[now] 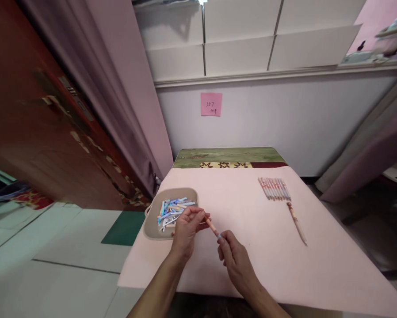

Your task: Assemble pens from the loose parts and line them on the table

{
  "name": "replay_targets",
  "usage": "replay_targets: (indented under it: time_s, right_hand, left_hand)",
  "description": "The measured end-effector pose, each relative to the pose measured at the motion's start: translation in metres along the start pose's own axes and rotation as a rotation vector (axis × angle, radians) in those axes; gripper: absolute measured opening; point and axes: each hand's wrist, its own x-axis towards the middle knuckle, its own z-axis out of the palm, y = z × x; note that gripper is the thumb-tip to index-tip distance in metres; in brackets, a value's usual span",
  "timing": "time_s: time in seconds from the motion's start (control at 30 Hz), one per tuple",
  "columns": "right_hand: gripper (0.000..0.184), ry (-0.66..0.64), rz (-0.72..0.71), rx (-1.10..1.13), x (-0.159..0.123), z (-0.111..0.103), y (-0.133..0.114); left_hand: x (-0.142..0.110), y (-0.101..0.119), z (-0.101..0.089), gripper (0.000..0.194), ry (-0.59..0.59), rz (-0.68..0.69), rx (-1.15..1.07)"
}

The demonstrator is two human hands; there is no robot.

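My left hand (188, 229) and my right hand (235, 258) hold one small orange pen (212, 227) between them above the pink tablecloth (268, 265). The left fingers pinch its upper end; the right fingertips pinch its grey lower tip. Just left of my left hand lies a beige tray (154, 227) with several blue, white and orange pen parts (172, 209). A row of several finished pens (274, 188) lies at the table's far right. One single pen (297, 223) lies apart below that row.
A pink sticky note (211, 104) hangs on the white wall behind the table. A green patterned strip (228, 158) covers the table's far edge. Curtains (119, 97) and a brown door (29, 128) stand to the left; tiled floor lies below.
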Motion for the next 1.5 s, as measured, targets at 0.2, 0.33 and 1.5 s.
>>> replay_targets:
  time_s: [0.2,0.33,1.5]
  right_hand:
    - [0.03,0.004,-0.051,-0.029,0.004,-0.004,0.001]
    - [0.027,0.062,-0.064,-0.09,0.006,-0.01,0.003]
    - [0.036,0.503,0.587,-1.051,0.035,-0.196,0.075]
  left_hand:
    - [0.0,-0.004,0.006,0.028,0.01,0.04,0.05]
    - [0.003,-0.009,0.011,0.033,-0.011,0.049,0.094]
    - [-0.007,-0.092,-0.022,0.018,-0.135,0.331,0.862]
